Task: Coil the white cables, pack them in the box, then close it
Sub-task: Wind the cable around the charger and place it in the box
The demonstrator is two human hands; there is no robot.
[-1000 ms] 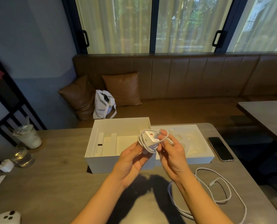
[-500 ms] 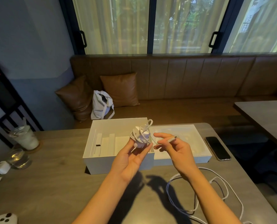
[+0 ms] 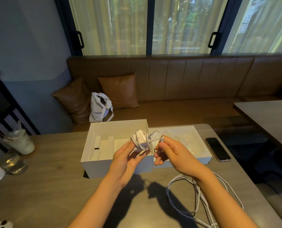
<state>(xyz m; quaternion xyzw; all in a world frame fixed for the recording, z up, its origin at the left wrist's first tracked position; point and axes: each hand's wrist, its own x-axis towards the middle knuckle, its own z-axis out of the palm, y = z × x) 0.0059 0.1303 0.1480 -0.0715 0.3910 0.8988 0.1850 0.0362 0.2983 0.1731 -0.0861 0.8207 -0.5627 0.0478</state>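
Grey-brown wooden table (image 3: 46,186) in a booth: brown padded leather bench behind, curtained windows above. Landmark is the open white cardboard box (image 3: 117,165) at table centre.

We hold the work just above the box's near-right corner. Our left hand (image 3: 128,160) is half-curled, fingers cupping a small white charger block with thin white cable wound around it (image 3: 140,139). Our right hand (image 3: 171,153) pinches the cable's loose connector end (image 3: 162,139) between thumb and fingertips, other fingers loosely folded. One slack loop arcs between the two hands.

White shallow lid (image 3: 201,155) lies open-side up, touching the box's right side. A second long white cable (image 3: 197,195) sprawls uncoiled on the table, near-right of the box, partly under our right forearm. Dark smartphone (image 3: 217,148) sits right of the lid.

Risks, as we judge them:
- The end isn't tucked. If the pinch lets go, the wraps spring loose off the block.
- The bundle may sit too bulky for the box's insert slots, so the lid won't seat.
- Our right forearm could drag the loose cable off the table edge.

Hard to make out:
- Connector type: too small.
- Number of wraps: unclear.
- Lid interior: pale shapes, unreadable.
- Loose cable runs out of frame at bottom right; its full length is unseen.
- Box floor behind our left hand is hidden.
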